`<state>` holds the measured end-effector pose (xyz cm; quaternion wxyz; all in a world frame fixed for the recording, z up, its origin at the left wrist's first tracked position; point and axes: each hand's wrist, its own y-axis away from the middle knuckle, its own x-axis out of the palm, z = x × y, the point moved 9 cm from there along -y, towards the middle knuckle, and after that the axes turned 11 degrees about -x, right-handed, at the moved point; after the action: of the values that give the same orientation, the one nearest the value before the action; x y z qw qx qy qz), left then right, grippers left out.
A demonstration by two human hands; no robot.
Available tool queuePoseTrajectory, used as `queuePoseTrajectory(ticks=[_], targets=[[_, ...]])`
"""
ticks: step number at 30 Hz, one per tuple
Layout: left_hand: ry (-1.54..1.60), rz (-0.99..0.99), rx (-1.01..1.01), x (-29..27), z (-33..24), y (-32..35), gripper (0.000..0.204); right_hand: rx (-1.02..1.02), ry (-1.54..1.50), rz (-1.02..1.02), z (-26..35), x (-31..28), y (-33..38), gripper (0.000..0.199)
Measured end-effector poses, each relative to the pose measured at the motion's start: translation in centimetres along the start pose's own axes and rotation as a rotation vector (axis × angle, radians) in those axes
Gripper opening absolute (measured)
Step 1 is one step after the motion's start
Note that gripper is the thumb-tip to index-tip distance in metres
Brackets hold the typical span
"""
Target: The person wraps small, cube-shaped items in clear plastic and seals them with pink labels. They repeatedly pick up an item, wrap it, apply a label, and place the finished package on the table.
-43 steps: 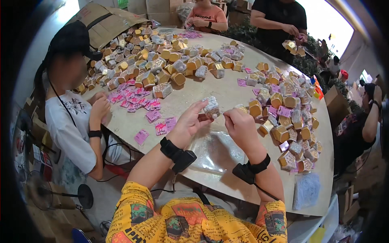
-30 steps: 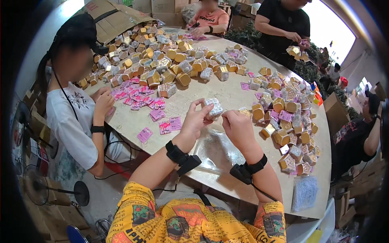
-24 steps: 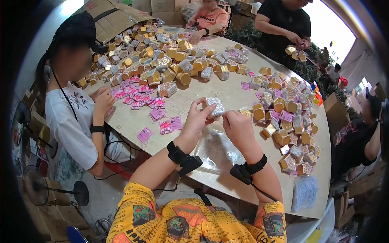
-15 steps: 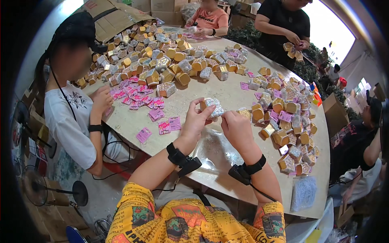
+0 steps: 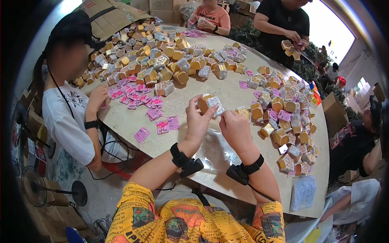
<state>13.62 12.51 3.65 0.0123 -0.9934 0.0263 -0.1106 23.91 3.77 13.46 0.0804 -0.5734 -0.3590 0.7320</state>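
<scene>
Above the middle of a large round table (image 5: 182, 101), my left hand (image 5: 198, 121) holds a small gold box wrapped in clear glittery film (image 5: 210, 104) between thumb and fingers. My right hand (image 5: 235, 127) sits just to its right, fingertips pinching the wrap's lower right edge. Both wrists wear black straps with small devices. A sheet of clear film (image 5: 214, 150) lies on the table under my hands.
Piles of gold boxes cover the far left (image 5: 154, 60) and the right side (image 5: 283, 117). Pink tags (image 5: 139, 101) lie left of my hands. A person in white sits at left (image 5: 69, 113); others work at the far edge and right. A packet (image 5: 303, 192) lies near right.
My hands lifted the box slightly and turned it while working the wrap. The person at left keeps a hand at the pink tags.
</scene>
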Motion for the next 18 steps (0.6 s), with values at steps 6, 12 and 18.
queuePoseTrajectory(ticks=[6,12,18], targets=[[0.165,0.075,-0.107,-0.1,-0.8,0.4,0.058,0.183,-0.541,0.019,-2.6,1.4,0.9,0.014],[0.149,0.144,-0.170,0.5,-1.2,0.9,0.058,0.489,-0.992,0.080,-4.6,2.6,2.1,0.015],[0.126,0.212,-0.237,1.3,-0.6,1.6,0.059,0.581,-1.070,0.093,-5.4,3.4,3.0,0.018]])
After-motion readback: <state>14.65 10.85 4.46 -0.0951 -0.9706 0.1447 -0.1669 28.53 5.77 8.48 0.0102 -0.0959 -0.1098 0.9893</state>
